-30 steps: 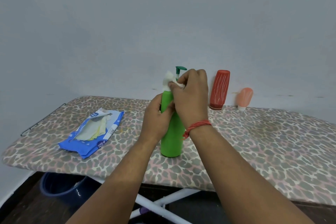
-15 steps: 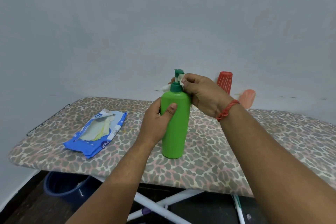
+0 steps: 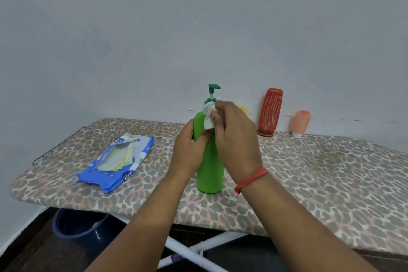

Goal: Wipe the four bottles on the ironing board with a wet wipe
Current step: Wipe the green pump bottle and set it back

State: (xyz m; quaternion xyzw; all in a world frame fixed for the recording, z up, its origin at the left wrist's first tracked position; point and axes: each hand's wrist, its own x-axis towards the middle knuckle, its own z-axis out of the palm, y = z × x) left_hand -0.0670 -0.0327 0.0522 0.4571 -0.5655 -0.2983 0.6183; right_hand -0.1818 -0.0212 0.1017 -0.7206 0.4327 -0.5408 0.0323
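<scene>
Green pump bottle [image 3: 209,168] upright on ironing board [image 3: 309,174], gripped mid-body by left hand [image 3: 189,150], fingers curled round it, likely to steady against rubbing. Wet wipe [image 3: 208,117] pinched in right hand [image 3: 236,139] fingers, pressed at shoulder just under pump. Red bottle [image 3: 270,111] and peach bottle [image 3: 300,120] beyond right fingers; fourth mostly hidden. Blue wipes pack [image 3: 117,161] left of left fingers, "mee" readable, rest unclear.

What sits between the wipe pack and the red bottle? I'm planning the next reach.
In the head view, the green pump bottle, gripped by the left hand, with the right hand pressing a wet wipe on it.
</scene>
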